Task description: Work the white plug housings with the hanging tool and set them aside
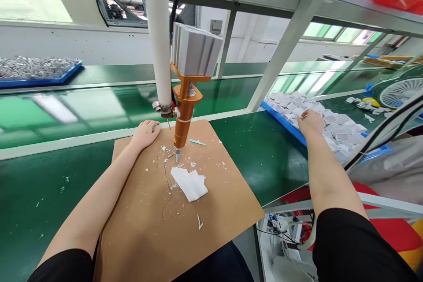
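Observation:
My left hand (147,135) rests at the far left edge of a brown board (228,194), fingers curled round a small grey piece (154,128) whose kind I cannot make out. To its right, an orange nozzle head (185,112) with a fine tip points down over the board. My right hand (311,122) reaches into a blue tray (287,127) heaped with white plastic pieces (340,130). Its fingers are pinched on one piece at the pile's left side, mostly hidden by the hand.
Folded white tissue (190,183), a light-blue needle-like tip (197,142) and white scraps lie on the board. A white pole (158,39) stands beside the nozzle head. A slanted frame post (291,39) rises behind. Metal parts (36,68) fill another tray at the far left.

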Tool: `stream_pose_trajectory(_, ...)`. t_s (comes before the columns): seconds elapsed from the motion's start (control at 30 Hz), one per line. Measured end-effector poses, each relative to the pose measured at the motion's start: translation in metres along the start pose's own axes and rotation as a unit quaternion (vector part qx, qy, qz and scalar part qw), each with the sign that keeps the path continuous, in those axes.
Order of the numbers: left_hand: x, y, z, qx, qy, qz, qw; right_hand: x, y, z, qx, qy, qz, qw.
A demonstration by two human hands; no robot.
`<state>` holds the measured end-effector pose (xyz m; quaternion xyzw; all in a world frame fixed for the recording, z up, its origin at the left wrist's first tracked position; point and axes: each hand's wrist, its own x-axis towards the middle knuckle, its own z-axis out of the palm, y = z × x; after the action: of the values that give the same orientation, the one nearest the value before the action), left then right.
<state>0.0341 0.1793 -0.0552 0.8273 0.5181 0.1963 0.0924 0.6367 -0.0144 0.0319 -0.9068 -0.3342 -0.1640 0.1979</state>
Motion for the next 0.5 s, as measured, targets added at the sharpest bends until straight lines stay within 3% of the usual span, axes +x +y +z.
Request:
stream_pose_trajectory(0.13, 0.000, 0.000, -0.001, -0.001, 0.001, 0.002, 1.000, -0.008, -0.003, 0.006, 0.008, -0.009, -0.033, 0.999)
stream_pose_trajectory(0.27, 0.000, 0.000, 0.000, -0.005, 0.004, 0.004, 1.000, -0.022, -0.022, 0.005, 0.018, 0.028, -0.081, 0.996)
stream_pose_trajectory(0.37, 0.001, -0.001, 0.001, -0.008, 0.009, 0.002, 1.000, -0.040, -0.058, 0.008, 0.044, 0.028, -0.150, 0.987)
stream_pose_trajectory(0.5, 0.003, -0.001, 0.002, -0.011, 0.014, 0.001, 1.000, -0.078, -0.134, 0.018, 0.092, -0.033, -0.267, 0.959)
